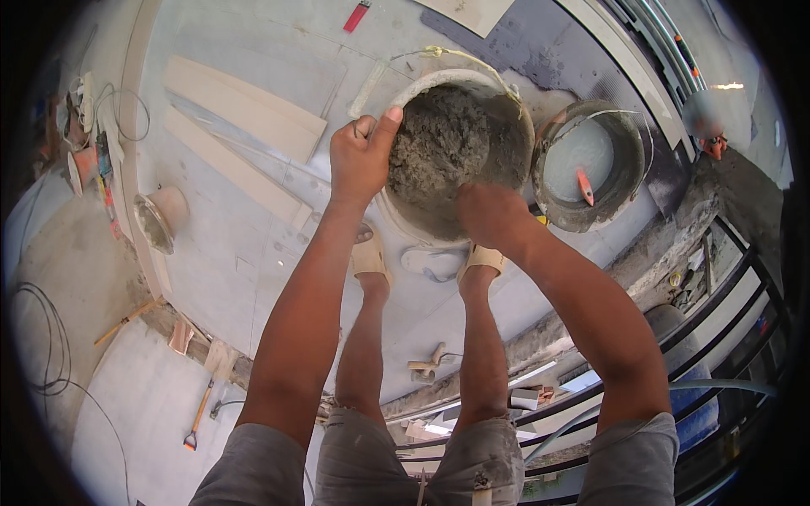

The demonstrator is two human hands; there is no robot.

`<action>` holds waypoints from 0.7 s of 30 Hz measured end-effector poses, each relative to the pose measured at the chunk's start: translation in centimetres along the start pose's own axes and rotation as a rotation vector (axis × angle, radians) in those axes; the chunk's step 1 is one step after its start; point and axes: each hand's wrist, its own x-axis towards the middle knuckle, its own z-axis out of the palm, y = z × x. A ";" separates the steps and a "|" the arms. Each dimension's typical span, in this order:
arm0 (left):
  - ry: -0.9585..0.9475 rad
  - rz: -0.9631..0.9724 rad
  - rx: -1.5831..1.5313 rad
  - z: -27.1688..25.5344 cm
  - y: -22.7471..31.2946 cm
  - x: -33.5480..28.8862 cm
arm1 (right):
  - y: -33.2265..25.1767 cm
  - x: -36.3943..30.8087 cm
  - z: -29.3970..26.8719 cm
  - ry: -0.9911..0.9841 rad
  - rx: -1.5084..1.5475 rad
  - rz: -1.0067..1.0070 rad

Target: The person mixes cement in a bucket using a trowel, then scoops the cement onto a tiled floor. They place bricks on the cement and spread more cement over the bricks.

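Note:
Between my feet and the far floor stands a round bucket [525,139] with a yellowish cord handle, holding wet grey mortar [447,126]. My left hand [363,156] is closed on the bucket's left rim, its thumb lying along the edge. Over the near right part of the mortar, my right hand [492,215] is closed in a fist; the back of the hand hides whatever is in the fingers. Close on the right sits a second bucket [629,160] with cloudy water [578,148], and a pointed orange-red object [585,185] lies in it.
Long beige tile strips [245,105] lie on the left floor, near a tipped pail [167,215]. A wooden-handled tool [429,363] lies between my legs. Black metal railing [700,295] runs along the lower right. A red object [356,15] is at the far edge.

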 end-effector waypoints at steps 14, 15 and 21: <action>-0.044 0.023 0.026 1.1 0.1 -0.8 | 1.0 2.2 -0.7 0.123 0.095 0.080; -0.027 0.002 0.020 0.8 -0.2 -1.1 | 0.2 1.2 -0.7 0.101 0.105 0.037; 0.004 -0.005 0.060 -0.1 -0.5 -1.4 | 1.7 -1.8 -4.1 0.288 0.111 0.266</action>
